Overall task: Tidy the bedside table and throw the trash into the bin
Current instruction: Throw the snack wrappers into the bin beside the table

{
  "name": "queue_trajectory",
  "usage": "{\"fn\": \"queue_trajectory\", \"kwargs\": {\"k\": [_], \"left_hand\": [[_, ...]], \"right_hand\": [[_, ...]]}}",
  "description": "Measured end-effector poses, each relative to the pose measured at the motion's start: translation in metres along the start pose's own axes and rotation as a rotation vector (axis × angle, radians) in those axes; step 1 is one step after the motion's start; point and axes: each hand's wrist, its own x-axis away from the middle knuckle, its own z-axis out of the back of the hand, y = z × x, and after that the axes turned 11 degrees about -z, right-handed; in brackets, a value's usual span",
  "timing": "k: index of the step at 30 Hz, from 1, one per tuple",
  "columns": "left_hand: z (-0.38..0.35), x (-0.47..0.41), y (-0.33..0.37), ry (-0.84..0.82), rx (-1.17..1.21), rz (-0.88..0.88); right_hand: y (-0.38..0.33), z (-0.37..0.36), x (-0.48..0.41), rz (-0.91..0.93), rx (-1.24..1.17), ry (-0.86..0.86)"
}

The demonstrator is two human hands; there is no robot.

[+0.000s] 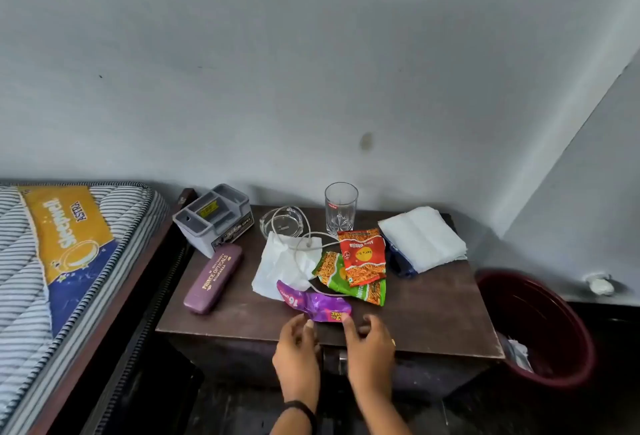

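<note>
Your left hand [298, 348] and right hand [369, 344] hover slack, empty; pinch the likely flimsy purple foil wrapper [313, 301] at six o'clock.

Pale grey walls [311, 53] meet in right corner; striped mattress [20, 296] left; dark floor [242, 410].

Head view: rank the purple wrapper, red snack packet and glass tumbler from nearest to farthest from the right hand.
1. The purple wrapper, at the front edge of the table, right by the fingertips of the right hand.
2. The red snack packet, mid-table, behind the wrapper.
3. The glass tumbler, upright at the back.
</note>
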Motion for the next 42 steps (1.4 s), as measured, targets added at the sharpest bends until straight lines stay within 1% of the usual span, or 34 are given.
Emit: {"fn": "queue_trajectory", "kwargs": {"k": [3,5,7,9,11,16,19,22,24,26,29,32,35,37,38,40,42], "left_hand": [[-0.012,-0.004,-0.003,0.064,0.183,0.127],[-0.020,-0.004,-0.006,0.081,0.262,0.188],[-0.024,-0.006,-0.007,0.100,0.327,0.230],[-0.026,-0.006,-0.007,0.105,0.386,0.277],[-0.025,-0.009,-0.006,0.103,0.418,0.310],[-0.023,-0.016,-0.005,0.111,0.439,0.356],[-0.025,-0.018,0.000,0.107,0.459,0.377],[-0.025,-0.017,0.006,0.094,0.475,0.385],[-0.024,-0.014,0.010,0.061,0.476,0.373],[-0.022,-0.009,0.009,0.066,0.419,0.345],[-0.022,-0.003,0.005,-0.009,0.141,0.243],[-0.027,0.009,0.011,-0.137,-0.022,0.086],[-0.037,0.022,0.021,-0.246,-0.019,0.007],[-0.043,0.028,0.026,-0.304,0.025,-0.020],[-0.047,0.030,0.028,-0.327,0.034,-0.027],[-0.052,0.033,0.030,-0.346,0.034,-0.054],[-0.054,0.032,0.032,-0.349,0.013,-0.088]], "right_hand": [[-0.011,-0.009,-0.005,-0.124,-0.055,0.046],[-0.017,-0.012,-0.011,-0.210,-0.117,0.022],[-0.016,-0.012,-0.017,-0.254,-0.194,-0.022],[-0.014,-0.010,-0.020,-0.253,-0.233,-0.064],[-0.011,-0.008,-0.021,-0.214,-0.217,-0.064],[-0.014,-0.017,-0.021,-0.147,-0.068,-0.013],[-0.019,-0.023,-0.023,-0.193,-0.012,-0.030],[-0.025,-0.028,-0.026,-0.267,-0.117,-0.093],[-0.029,-0.029,-0.025,-0.298,-0.267,-0.158],[-0.031,-0.026,-0.021,-0.307,-0.398,-0.219],[-0.026,-0.015,-0.014,-0.286,-0.559,-0.281],[-0.018,0.010,-0.013,-0.242,-0.692,-0.289],[-0.007,0.040,-0.018,-0.217,-0.781,-0.254],[0.003,0.063,-0.029,-0.219,-0.890,-0.202],[0.011,0.077,-0.039,-0.231,-0.960,-0.146],[0.031,0.113,-0.066,-0.275,-1.079,-0.005],[0.059,0.149,-0.098,-0.322,-1.135,0.163]]}}
